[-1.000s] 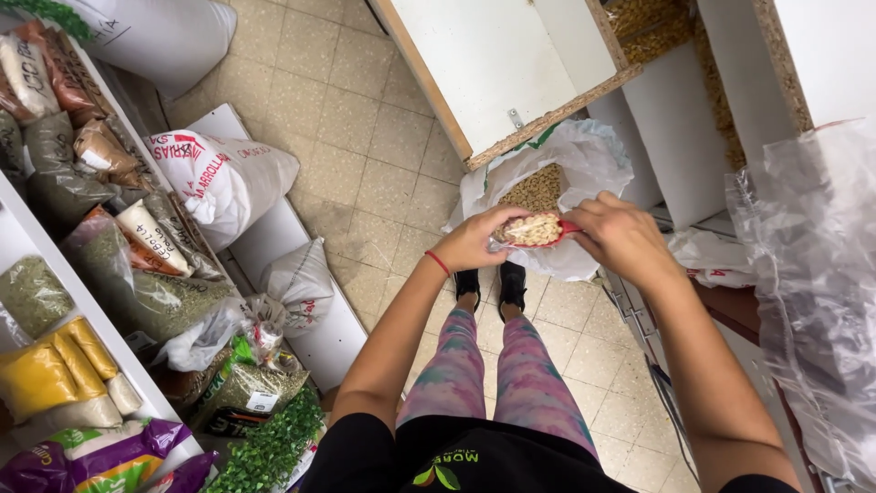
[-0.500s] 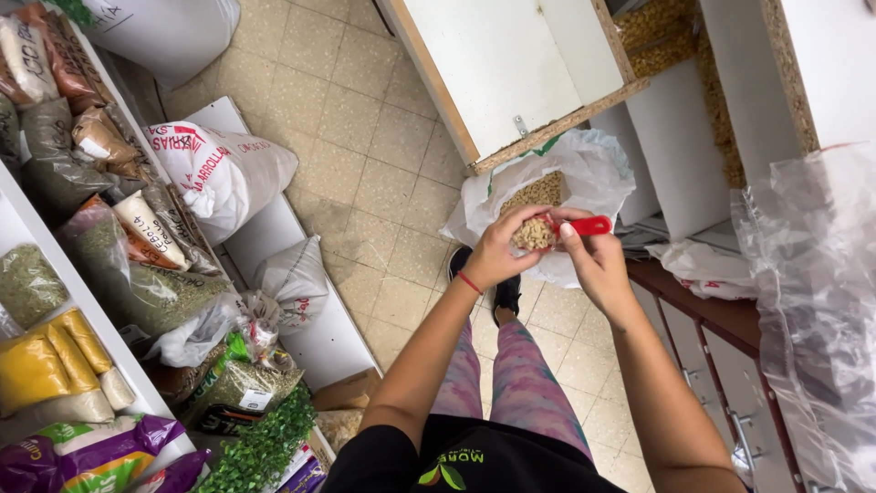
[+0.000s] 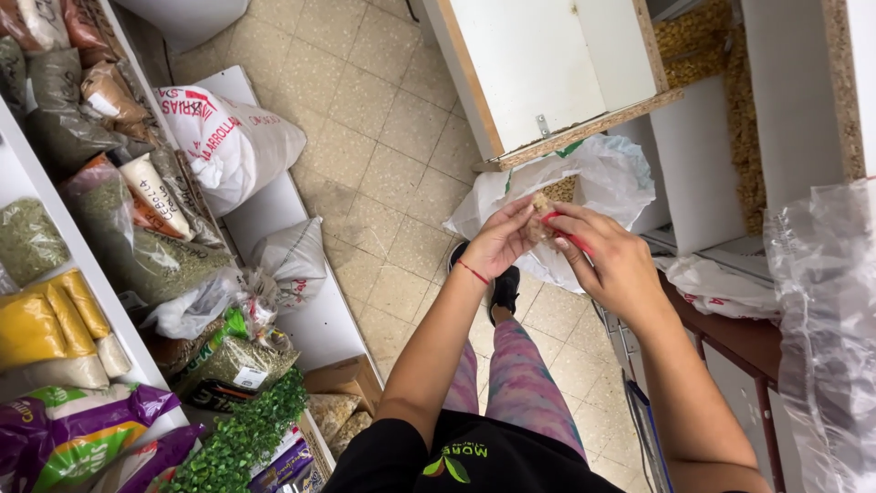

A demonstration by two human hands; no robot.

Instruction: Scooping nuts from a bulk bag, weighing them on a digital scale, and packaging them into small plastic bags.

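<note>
Small clear bag (image 3: 542, 204) of tan grain sits pinched between both hands above the open white sack (image 3: 598, 187); left hand (image 3: 500, 240) grips its near side, right hand (image 3: 610, 258) clamps its top with a red strip (image 3: 558, 226); shelves (image 3: 55, 237) stand well apart leftward

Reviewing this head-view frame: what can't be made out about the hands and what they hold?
- Small clear bag of tan grain: mostly covered by the left hand and right hand; fill level unknown.
- Red strip at the right fingers: too small to tell clip, tie or scoop handle.
- Large white plastic sack behind: contents largely hidden by its folds and the hands.
- Crinkled clear plastic sheet: cut by right edge.
</note>
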